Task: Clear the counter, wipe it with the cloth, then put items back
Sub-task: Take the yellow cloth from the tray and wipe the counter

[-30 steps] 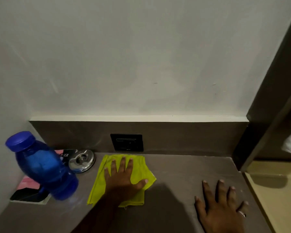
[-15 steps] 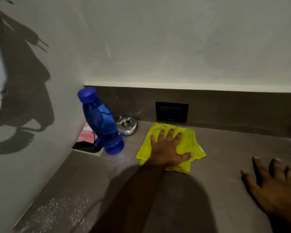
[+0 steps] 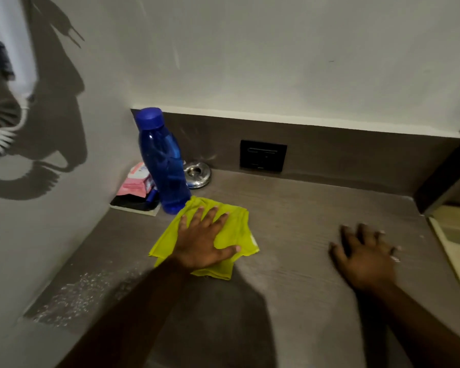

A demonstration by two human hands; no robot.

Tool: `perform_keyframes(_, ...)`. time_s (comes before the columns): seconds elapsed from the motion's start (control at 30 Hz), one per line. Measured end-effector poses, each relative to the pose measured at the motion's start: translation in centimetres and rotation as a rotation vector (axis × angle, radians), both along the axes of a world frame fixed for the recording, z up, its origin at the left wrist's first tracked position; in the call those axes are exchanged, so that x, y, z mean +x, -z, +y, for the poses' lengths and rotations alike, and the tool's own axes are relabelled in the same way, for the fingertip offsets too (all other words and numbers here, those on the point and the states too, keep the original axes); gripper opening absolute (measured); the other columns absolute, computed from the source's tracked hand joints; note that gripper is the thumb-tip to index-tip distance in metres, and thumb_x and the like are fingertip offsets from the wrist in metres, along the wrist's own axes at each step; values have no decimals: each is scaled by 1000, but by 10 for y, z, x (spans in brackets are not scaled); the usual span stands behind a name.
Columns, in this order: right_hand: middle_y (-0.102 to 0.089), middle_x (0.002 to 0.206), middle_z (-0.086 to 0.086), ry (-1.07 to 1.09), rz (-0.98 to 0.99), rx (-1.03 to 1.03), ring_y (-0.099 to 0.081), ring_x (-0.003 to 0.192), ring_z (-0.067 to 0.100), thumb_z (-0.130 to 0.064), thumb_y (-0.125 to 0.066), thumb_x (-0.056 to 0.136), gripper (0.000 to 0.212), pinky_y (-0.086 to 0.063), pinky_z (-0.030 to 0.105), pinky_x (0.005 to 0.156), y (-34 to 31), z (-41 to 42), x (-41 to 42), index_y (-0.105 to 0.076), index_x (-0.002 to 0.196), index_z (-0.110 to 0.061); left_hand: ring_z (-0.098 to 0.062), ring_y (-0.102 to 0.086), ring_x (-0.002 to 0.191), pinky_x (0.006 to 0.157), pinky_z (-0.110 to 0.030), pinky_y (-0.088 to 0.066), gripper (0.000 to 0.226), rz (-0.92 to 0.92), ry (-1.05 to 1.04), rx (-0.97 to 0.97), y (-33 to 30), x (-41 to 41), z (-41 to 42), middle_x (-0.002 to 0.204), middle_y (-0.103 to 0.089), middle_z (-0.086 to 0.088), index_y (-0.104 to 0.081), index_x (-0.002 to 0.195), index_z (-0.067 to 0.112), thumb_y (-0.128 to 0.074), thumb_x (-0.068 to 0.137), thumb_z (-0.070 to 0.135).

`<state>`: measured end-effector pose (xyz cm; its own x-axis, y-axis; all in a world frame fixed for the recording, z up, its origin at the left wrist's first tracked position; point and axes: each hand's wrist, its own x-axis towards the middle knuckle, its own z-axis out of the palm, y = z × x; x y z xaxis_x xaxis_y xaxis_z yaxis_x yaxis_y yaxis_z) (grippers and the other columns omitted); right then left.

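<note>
We see the left hand (image 3: 201, 241) flat on the yellow-green cloth (image 3: 234, 236), fingers straight & spread wide, thumb out to the right, palm pressing the fabric onto the brown counter (image 3: 298, 208). The cloth is crumpled, lying mid-counter w/ its far-left corner touching or just at the base of the blue bottle (image 3: 163, 162); we can't tell which. The right hand (image 3: 364, 254) lies flat on the bare counter well apart from the cloth, fingers spread & straight, holding nothing; a ring shows on one finger. It's a bit blurred.

The blue bottle stands upright w/ its blue cap on, near the back-left corner. Just behind it on the right sits a round shiny metal ashtray (image 3: 198, 173), close to the backsplash. To the bottle's left, in the corner, a pink packet (image 3: 136, 181) rests on a flat dark card or tray (image 3: 133, 207); print too small to read. A black wall socket (image 3: 263, 155) is set in the backsplash, right of the ashtray. Whitish specks (image 3: 72, 293) dust the counter's near-left edge. A white coiled cord (image 3: 0, 139) hangs on the left wall, w/ its shadow beside it.
</note>
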<state>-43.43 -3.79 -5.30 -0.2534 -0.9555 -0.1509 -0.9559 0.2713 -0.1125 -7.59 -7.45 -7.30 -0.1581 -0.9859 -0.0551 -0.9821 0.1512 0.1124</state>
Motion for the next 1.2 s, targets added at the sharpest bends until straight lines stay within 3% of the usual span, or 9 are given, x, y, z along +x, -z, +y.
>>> perform_keyframes(0.2,0,164,8,-75,-47,22,6,148,40,-67,-23,90,70,6,64,115,-2,14,55,-13,152,-36,-23,-1,150,116,-57,-5,103,-13,9,-35,3,18,18,163,-3,12,-7,149,46,-18,60,95)
perform_keyframes(0.4,2,164,8,-123,-46,15,8,148,39,-73,-18,86,76,5,64,115,6,31,91,-9,152,-37,-19,0,150,118,-54,-5,102,-31,-23,-23,-3,47,44,162,-4,14,-7,149,48,-18,59,95)
perform_keyframes(0.6,3,164,1,-232,-27,16,9,148,38,-76,-17,83,74,1,65,115,12,45,128,-5,150,-47,-20,0,150,119,-53,-3,106,-48,-125,88,-19,113,54,163,-2,13,-9,150,46,-18,55,94)
perform_keyframes(0.73,4,164,3,-289,-25,31,10,147,41,-77,-18,83,73,5,65,115,6,42,150,-4,149,-48,-25,-5,150,121,-49,-5,112,-149,-172,78,-22,176,50,163,-8,3,-13,152,38,-11,55,93)
perform_keyframes(0.97,7,164,4,-359,-31,-1,12,148,38,-76,-5,80,75,7,64,114,14,46,196,1,149,-47,-25,-7,150,122,-44,-9,108,8,-178,58,-23,203,66,163,-13,-2,-21,152,33,-23,59,90)
perform_keyframes(1.03,7,164,3,-360,-31,-13,11,149,35,-77,-3,80,75,7,62,115,15,45,191,2,148,-48,-26,-15,149,120,-43,-15,107,-5,-143,54,-27,206,86,161,-17,-3,-27,150,31,-24,63,92)
perform_keyframes(1.13,8,164,2,-357,-37,-5,11,149,33,-78,1,78,76,6,61,116,16,45,189,3,148,-48,-40,-49,130,103,-48,-41,94,-58,-54,-49,-28,218,132,145,-47,-18,-51,138,17,-25,78,84)
perform_keyframes(1.2,7,164,1,-356,-34,6,9,149,34,-78,1,78,77,5,61,116,15,46,190,2,149,-48,-42,-53,124,98,-51,-45,88,-50,-57,-51,-27,222,157,139,-53,-20,-56,133,14,-30,81,80)
